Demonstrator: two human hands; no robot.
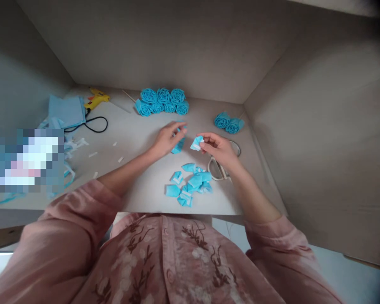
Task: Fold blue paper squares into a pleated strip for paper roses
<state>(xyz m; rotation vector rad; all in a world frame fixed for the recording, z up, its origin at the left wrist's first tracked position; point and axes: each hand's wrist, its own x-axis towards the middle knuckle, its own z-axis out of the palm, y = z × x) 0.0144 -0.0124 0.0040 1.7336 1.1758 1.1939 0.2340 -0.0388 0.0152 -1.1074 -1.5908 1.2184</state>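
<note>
In the head view, the right hand (220,147) pinches a small folded blue piece (196,142) between thumb and fingertips, the other fingers curled behind. This piece is held above the middle of the table (139,169), to the right of the left hand (169,137); it juts leftward from the grip, its long axis slanting from the fingers toward the near left, with white showing at its near edge. The left hand is loosely curled, thumb and forefinger a little apart, over a pleated blue strip (178,146) whose long axis runs roughly near to far; I cannot tell whether the hand grips that strip. Nearer the body lies a loose pile of blue pieces (194,181), pointing various ways. Scissors (218,168) lie beside and partly behind the right hand, their handle loops showing. On the far side, a cluster of blue rosettes (163,101) sits centrally, and a pair of rosettes (228,122) sits farther right. At the far left are a yellow glue gun (97,99) and a pale blue folded cloth (66,112), with white scraps (79,143) scattered on the nearer left.
</note>
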